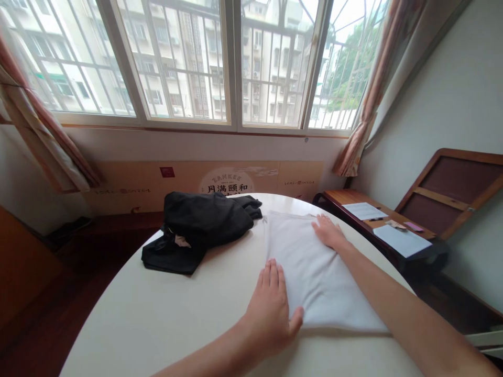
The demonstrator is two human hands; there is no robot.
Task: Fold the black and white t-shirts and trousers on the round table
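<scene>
A folded white garment [318, 272] lies flat on the round white table [149, 335], right of centre and toward the person's side. The right hand [329, 232] rests palm down on its far end, fingers extended, gripping nothing. The left hand [269, 309] lies open at its near left edge, fingers flat on the table and thumb over the cloth, likewise holding nothing. The flat placement of both hands suggests pinning and smoothing rather than lifting. Left of the garment, a black garment [204, 220] sits bunched in a loose heap, a pale tag [182, 241] showing; its spacing appears to keep the white cloth's area unobstructed. Beyond the table stand a wooden side table [338, 198] bearing papers [401, 240], a tilted wooden frame [444, 191], and a barred window [188, 63] with curtains [353, 152].
</scene>
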